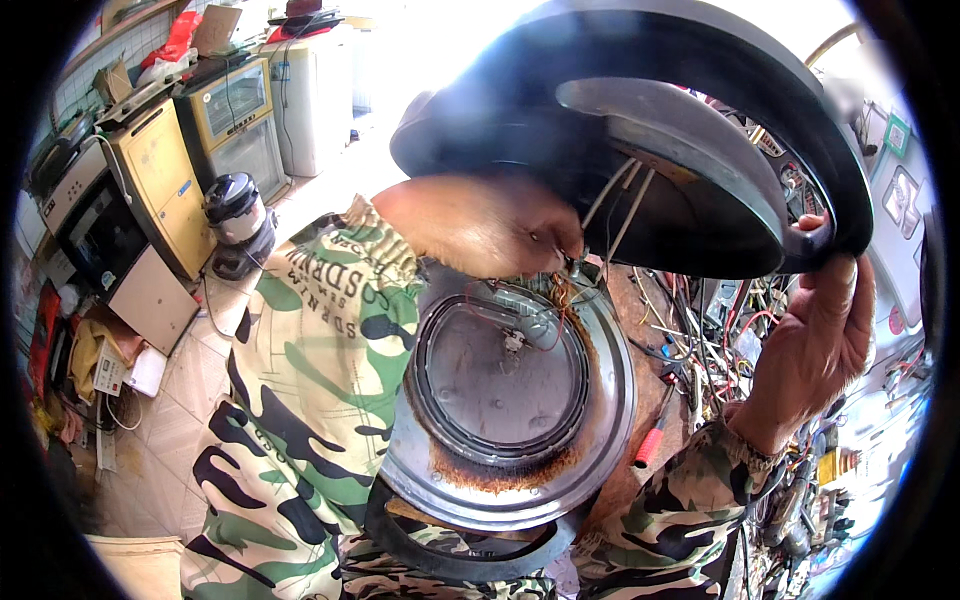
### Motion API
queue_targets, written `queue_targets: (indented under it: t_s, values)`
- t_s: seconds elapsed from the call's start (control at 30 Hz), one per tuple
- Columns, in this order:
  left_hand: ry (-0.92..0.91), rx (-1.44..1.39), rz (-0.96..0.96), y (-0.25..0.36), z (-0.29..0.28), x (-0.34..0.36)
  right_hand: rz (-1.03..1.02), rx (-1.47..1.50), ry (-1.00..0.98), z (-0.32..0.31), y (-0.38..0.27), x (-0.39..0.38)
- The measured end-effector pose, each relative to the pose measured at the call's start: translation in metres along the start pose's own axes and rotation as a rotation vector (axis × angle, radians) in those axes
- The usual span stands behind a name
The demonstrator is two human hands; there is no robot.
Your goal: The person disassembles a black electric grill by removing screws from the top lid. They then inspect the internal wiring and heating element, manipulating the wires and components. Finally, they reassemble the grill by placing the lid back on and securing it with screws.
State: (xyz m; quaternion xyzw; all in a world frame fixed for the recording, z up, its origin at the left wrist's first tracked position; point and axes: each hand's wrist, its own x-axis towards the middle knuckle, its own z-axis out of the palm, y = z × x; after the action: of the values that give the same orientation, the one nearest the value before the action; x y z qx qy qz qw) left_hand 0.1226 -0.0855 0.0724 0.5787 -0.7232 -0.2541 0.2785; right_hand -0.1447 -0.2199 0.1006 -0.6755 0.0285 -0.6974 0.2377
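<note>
My right hand (825, 315) grips the rim of a large black round cover (690, 235) with a wide curved handle, holding it tilted up at the upper right. Pale sleeved wires (632, 205) hang from the cover's underside. At their lower end my left hand (500, 225) has its fingers pinched on the wires, palm turned down. Beneath it lies a round metal plate (505, 390) with a dark ring and brown scorch stains along its edge. A curved metal tube (530, 320) and thin wires sit at the plate's far side, partly under my left hand.
A red-handled screwdriver (652, 440) lies on the brown bench right of the plate, beside heaped cables and parts (720, 340). A black curved handle (470, 550) juts toward me. A pressure cooker (236, 212) and cabinets (160, 185) stand at the left, above the tiled floor (175, 400).
</note>
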Motion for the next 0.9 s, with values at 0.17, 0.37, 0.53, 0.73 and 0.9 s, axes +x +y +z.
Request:
queue_targets:
  t_s: [0.17,0.37,0.53,0.73,0.9]
  values:
    - [-0.023,-0.162,0.180,0.000,0.011,-0.001,0.049,-0.138,0.007,0.000,-0.011,-0.001]
    - [0.027,-0.055,0.378,0.001,0.007,0.000,-0.009,-0.020,-0.018,0.005,-0.011,0.006]
    - [0.004,-0.054,0.359,0.002,0.005,0.002,-0.001,0.004,-0.056,0.001,-0.013,0.009]
    - [0.077,-0.104,0.213,-0.001,0.013,0.012,-0.019,-0.052,-0.024,0.002,-0.012,0.006]
    - [0.151,0.210,0.025,-0.013,0.024,0.025,0.020,0.006,0.005,0.002,-0.009,0.001]
